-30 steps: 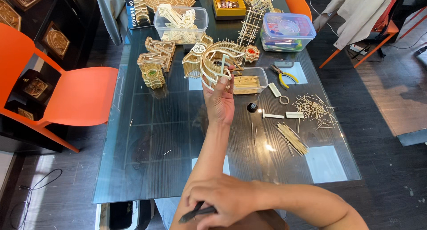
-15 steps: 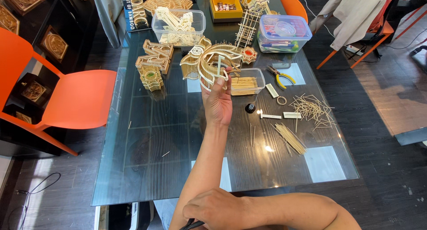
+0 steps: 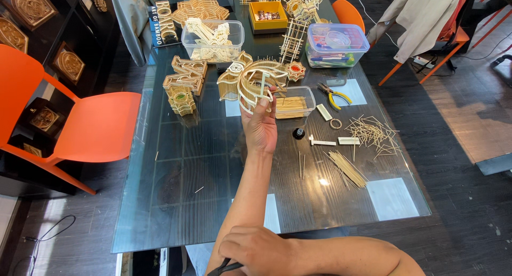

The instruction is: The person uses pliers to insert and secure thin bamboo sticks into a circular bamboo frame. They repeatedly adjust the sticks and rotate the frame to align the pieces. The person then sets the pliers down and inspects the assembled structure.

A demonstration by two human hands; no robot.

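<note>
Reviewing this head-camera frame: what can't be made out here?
- Right hand: head view, the bottom edge cuts off the dark tool it grips, so its kind is unclear.
- Left hand: palm faces the camera; its fingers partly cover the curved bamboo model, hiding the contact point.
- Blue-lidded plastic box: contents too small and blurred behind the cloudy walls.
- Yellow tray: items inside too small to identify.
</note>
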